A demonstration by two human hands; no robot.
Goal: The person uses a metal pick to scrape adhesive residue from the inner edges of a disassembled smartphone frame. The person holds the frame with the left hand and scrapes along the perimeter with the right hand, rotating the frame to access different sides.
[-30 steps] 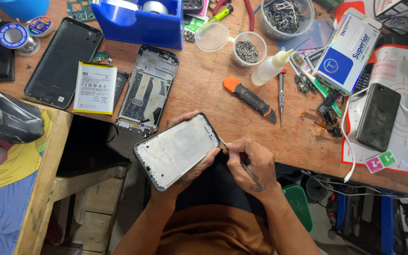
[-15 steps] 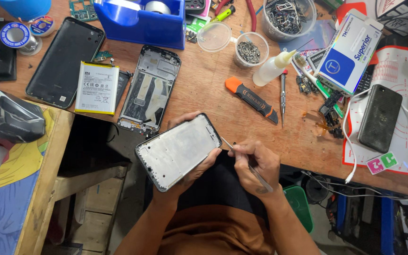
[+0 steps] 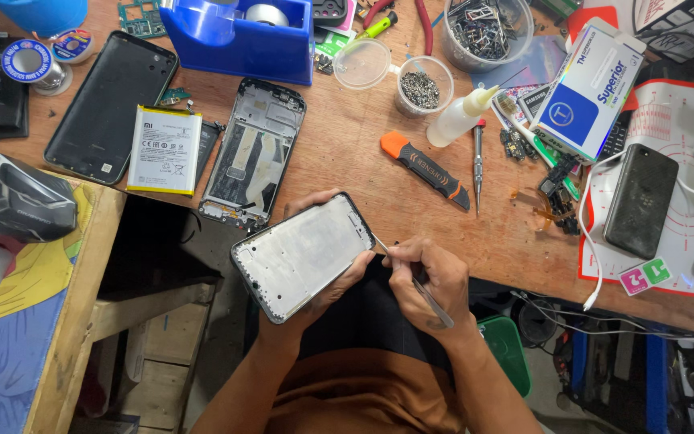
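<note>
Silvery, scuffed phone frame (image 3: pixel 305 255) lies cupped in the left hand (image 3: pixel 324 283), the right hand (image 3: pixel 431 281) pinching thin tweezers (image 3: pixel 411 277) at its edge.

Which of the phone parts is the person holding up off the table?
The silvery metal phone frame, gripped in the left hand. The black back cover and the dark hollow frame both lie flat on the wooden table.

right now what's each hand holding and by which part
Left hand cradles the grey metal phone frame from beneath. Right hand pinches thin metal tweezers mid-shaft.
</note>
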